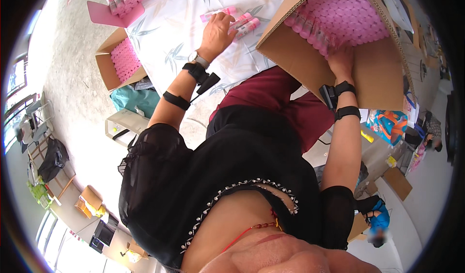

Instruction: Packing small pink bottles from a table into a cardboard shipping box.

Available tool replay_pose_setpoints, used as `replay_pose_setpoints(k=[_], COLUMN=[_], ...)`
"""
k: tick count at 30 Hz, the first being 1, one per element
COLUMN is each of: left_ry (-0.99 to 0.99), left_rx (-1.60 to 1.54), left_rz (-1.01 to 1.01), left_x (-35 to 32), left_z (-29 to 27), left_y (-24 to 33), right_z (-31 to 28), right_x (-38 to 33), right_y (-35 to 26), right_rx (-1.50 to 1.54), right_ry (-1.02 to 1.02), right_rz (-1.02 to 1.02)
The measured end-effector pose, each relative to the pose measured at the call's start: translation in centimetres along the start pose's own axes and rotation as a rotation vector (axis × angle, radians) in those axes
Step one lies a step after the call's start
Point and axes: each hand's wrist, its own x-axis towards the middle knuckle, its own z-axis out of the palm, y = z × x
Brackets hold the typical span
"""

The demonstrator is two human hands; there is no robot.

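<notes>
- The left hand lies palm-down on the table, fingers curled loosely over a few pink tubes; it rests on them, and whether it truly grips one cannot be told.
- The left forearm reaches up and away from the body, with a black wrist strap and a small black device hanging from it, and a second black band higher up the arm.
- The right hand is pushed into the open mouth of a tilted cardboard box, fingers buried among the packed pink tubes; its grip is hidden.
- The right forearm runs straight up to the box, wearing two black bands near the wrist.
- The box leans toward the person, its open side showing rows of round pink tube ends.
- The table wears a white cloth printed with grey leaves.
- At the far left edge of the table lies a pink tray with more tubes in a row.
- A second cardboard box of pink tubes stands on the pale concrete floor, beside the table.
- Chairs and flattened cardboard stand farther off along the floor.
</notes>
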Motion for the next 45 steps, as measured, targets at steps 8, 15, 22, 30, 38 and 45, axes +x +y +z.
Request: replay_pose_setpoints(k=[8, 15, 22, 30, 38, 45], left_ry=[0.008, 0.047, 0.192, 0.155, 0.128, 0.201], left_rx=[0.112, 0.289, 0.02, -0.008, 0.055, -0.015], left_rz=[-0.205, -0.03, -0.164, -0.123, 0.053, 0.021], left_x=[-2.4, -2.4, -1.7, 0.4, -0.1, -0.4], left_z=[2.6, 4.7, 4.0, 2.3, 2.1, 1.8], left_y=[2.5, 2.3, 0.2, -2.2, -2.0, -1.6], right_z=[-0.9, -0.8, -1.8, -0.8, -0.3, -0.9], right_x=[-0.2, -0.1, -0.1, -0.2, -0.5, -0.4], right_y=[-0.8, -0.8, -2.0, -1.3, -1.1, -1.3], right_rx=[-0.002, -0.003, -0.07, -0.074, -0.059, -0.112], right_ry=[-0.053, -0.067, -0.121, -0.025, 0.041, 0.019], right_rz=[0.044, 0.078, 0.078, 0.025, 0.03, 0.001])
